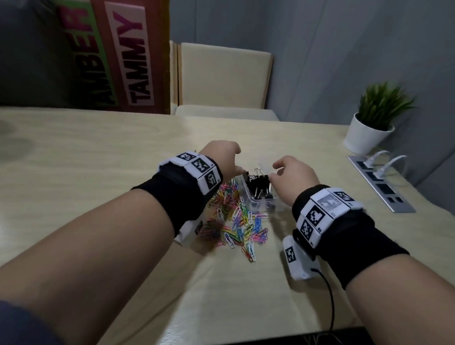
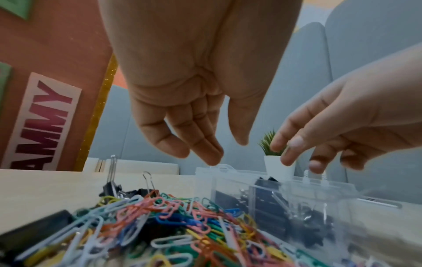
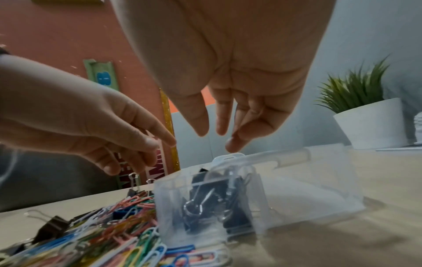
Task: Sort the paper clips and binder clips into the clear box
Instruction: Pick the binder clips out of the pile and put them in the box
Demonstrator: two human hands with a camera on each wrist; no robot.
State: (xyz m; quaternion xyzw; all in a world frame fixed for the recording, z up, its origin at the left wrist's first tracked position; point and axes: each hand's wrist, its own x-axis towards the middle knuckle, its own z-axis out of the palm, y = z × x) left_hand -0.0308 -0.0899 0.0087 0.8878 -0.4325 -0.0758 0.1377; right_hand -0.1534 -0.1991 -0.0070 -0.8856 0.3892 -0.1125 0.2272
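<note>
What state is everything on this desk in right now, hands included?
Clear box: lid open, black binder clips inside.
Paper clips: loose pile on the desk, beside the box.
Binder clips: a few still outside.
Left hand: open, empty.
Right hand: open, empty.

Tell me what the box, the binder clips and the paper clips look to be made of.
Clear box: likely hard glossy plastic; see-through walls with a moulded tab.
Binder clips: black bodies, probably painted metal, with shiny silver wire handles.
Paper clips: wire in bright colours, seemingly coated; the material under the colour is hidden.
</note>
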